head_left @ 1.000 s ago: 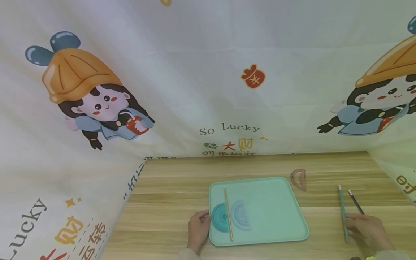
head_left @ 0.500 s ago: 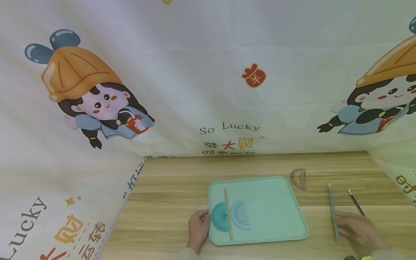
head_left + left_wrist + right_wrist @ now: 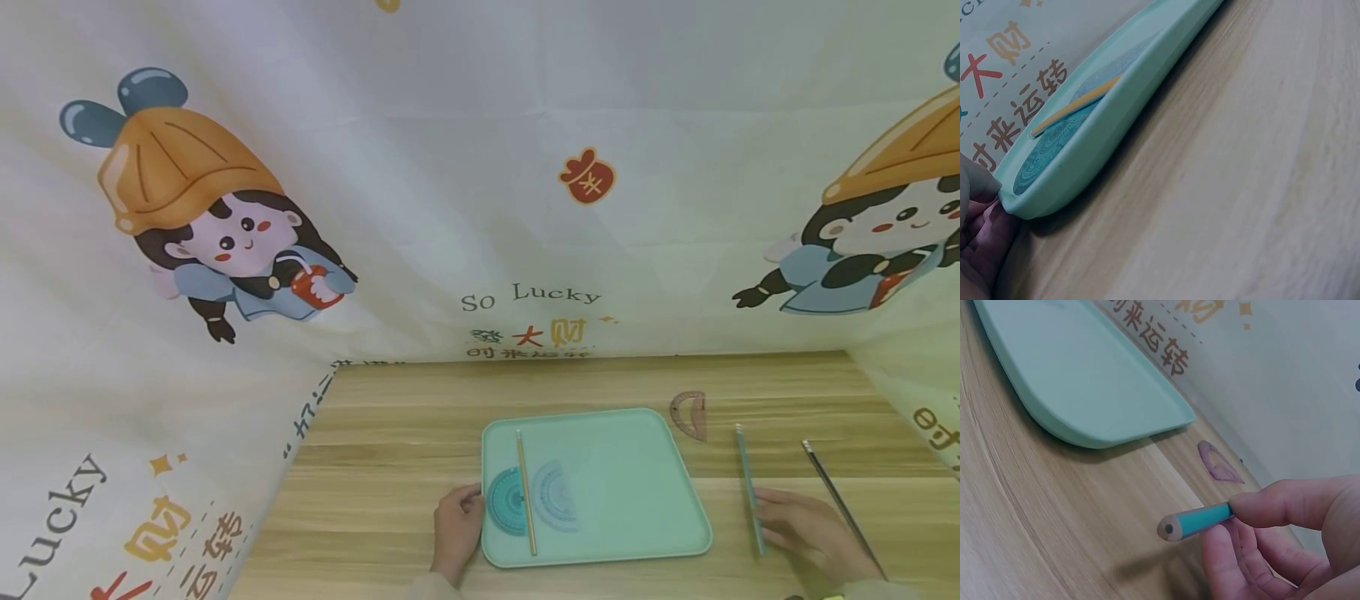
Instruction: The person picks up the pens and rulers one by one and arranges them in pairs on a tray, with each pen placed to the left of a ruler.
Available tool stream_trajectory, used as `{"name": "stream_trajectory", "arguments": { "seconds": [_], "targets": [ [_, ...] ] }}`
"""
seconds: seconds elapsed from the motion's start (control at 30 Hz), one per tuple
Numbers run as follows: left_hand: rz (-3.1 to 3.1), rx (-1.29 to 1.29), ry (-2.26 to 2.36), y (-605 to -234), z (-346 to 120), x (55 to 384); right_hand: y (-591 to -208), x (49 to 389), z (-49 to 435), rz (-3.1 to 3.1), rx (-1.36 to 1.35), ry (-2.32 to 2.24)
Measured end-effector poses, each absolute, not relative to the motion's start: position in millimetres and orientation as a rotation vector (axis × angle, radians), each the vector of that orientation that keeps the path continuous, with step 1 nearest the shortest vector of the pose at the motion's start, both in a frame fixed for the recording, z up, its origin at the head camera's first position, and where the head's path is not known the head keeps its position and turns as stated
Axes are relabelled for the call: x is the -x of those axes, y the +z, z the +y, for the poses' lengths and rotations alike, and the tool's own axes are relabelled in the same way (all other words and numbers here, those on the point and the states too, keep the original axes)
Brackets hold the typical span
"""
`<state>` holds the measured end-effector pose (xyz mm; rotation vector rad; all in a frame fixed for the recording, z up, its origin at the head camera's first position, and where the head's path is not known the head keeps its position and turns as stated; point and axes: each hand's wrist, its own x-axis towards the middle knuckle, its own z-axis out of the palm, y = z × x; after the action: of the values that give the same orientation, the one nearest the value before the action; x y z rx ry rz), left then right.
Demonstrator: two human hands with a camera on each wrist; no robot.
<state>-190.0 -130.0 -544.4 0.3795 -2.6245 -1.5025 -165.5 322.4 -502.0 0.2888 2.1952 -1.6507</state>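
1. Tray (image 3: 630, 483), pale green: set level at the middle of the wood-grain table (image 3: 375, 483); its left rim is pinched between thumb and fingers by the left hand (image 3: 459, 527), a hold best read as a steadying one.
2. Teal pencil (image 3: 1205, 518), flat-ended, bare core shown: held by the right hand (image 3: 806, 525), to the right of the tray; it is nipped lightly between thumb and fingertips, so that much of the shaft is left free; a shadow is cast below, by which it is judged to be lifted clear.
3. Yellow pencil (image 3: 527, 500): laid in the tray's left part, along the straight edge of the teal protractor (image 3: 507, 500); the clear protractor (image 3: 555, 498) is placed just right of it; all three are kept in by the raised rim.
4. Purple protractor (image 3: 699, 417): laid on the table, just beyond the tray's far right corner.
5. Dark pencil (image 3: 836, 496): laid slantwise to the right of the right hand.
6. Cloth (image 3: 420, 208), printed: hung at far and left; "So Lucky", "發大财" and "时来运转" can be read; no maker's name can be made out on the pencils, their sides being perhaps too blurred.
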Motion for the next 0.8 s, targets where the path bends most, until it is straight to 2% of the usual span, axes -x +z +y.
{"name": "stream_trajectory", "arguments": {
  "seconds": [0.07, 0.1, 0.27, 0.33, 0.4, 0.5, 0.57, 0.8],
  "targets": [
    [-2.627, -0.381, -1.502, -544, -130, 190, -504, 165, 321, 2.208, -0.228, -1.629],
    [-2.629, -0.379, -1.499, -544, -130, 190, -503, 167, 319, 2.127, -0.328, -1.664],
    [-2.633, -0.378, -1.501, -545, -131, 191, -504, 169, 314, 2.079, -0.308, -1.727],
    [-2.634, -0.378, -1.499, -546, -131, 191, -505, 168, 313, 2.167, -0.087, -1.723],
    [-2.634, -0.381, -1.498, -546, -131, 191, -505, 167, 310, 2.127, -0.072, -1.771],
    [-2.637, -0.381, -1.499, -545, -131, 191, -503, 170, 304, 2.077, -0.118, -1.807],
    [-2.637, -0.383, -1.5, -545, -131, 190, -501, 173, 299, 1.952, -0.349, -1.86],
    [-2.629, -0.377, -1.494, -545, -131, 190, -500, 175, 281, 1.918, -0.351, -1.911]
  ]
}}
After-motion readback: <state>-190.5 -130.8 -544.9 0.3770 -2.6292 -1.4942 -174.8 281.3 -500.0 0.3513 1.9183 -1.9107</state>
